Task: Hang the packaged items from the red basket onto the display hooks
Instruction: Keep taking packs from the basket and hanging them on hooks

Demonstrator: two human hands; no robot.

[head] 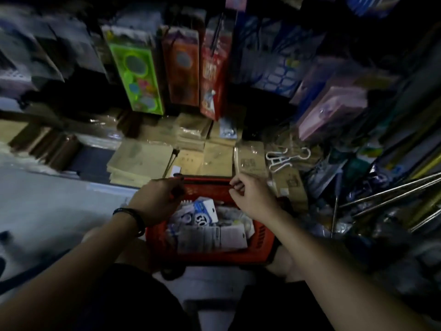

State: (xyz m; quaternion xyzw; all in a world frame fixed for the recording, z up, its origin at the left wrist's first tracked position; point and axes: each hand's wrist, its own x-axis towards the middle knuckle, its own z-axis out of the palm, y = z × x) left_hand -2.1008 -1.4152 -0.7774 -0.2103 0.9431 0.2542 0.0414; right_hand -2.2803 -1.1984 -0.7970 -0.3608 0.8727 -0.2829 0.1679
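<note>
Gripping: your left hand (160, 199) has its fingers curled over the far rim of the red basket (260, 237) and is holding it there.
Right fingers: your right hand (253, 199) is curled tight, thumb against forefinger, at the same rim beside the dark handle bar (205, 179). It's too dim to tell whether it pinches the bar or holds nothing.
Task's things: the packaged items (210, 237) lie heaped in the basket, below and behind both sets of fingertips. None is lifted yet.
Step in hand: my read is you're positioning the basket in front of the shelf, and picking hasn't begun.
Next move: free one hand and bring the fingers back into the heap. Take a single pack by its header card so the hang-hole stays open, then carry it up to a bare prong.
Hooks: the long metal prongs (393, 189) jut out to the right of your right fingers, well apart from them.
Beyond the fingertips: stacked brown packs (140, 161), with a green pack (136, 68) hanging above them.
Readable: the blue-and-white pack (205, 209) just behind your fingertips sits by a mark that looks like "30". The red hanging box (212, 75) carries big pale characters, blurred past reading. No brand comes through.
</note>
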